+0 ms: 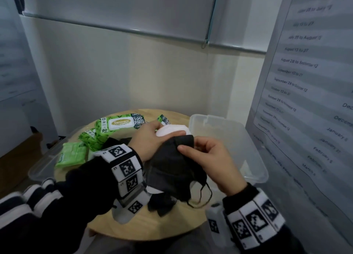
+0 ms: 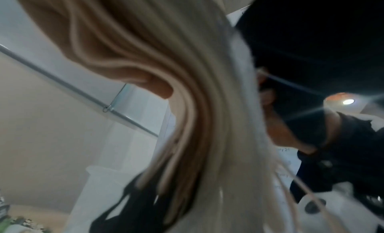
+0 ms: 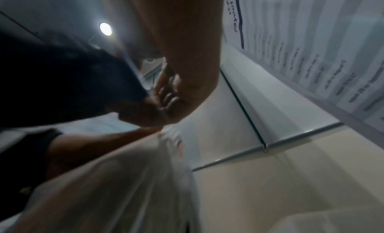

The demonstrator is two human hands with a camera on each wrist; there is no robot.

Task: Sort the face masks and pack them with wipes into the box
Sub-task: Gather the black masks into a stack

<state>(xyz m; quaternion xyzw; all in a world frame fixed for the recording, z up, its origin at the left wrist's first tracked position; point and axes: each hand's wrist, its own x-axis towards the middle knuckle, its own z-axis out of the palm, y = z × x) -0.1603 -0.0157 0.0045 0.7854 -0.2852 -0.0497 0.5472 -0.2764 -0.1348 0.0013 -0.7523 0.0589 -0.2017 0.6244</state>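
Beside the box rim (image 1: 193, 118), left hand (image 1: 147, 139) and right hand (image 1: 208, 158) both pinch black masks (image 1: 168, 169).

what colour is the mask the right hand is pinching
Black: the soft fabric face mask pinched by the right hand shows best in the head view.

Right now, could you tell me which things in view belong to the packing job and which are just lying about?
Part of the job:
black mask, held by the left hand and right hand
white masks in the left hand
green wipes packs
clear box

Just there:
round wooden table
wall schedule
roller blind
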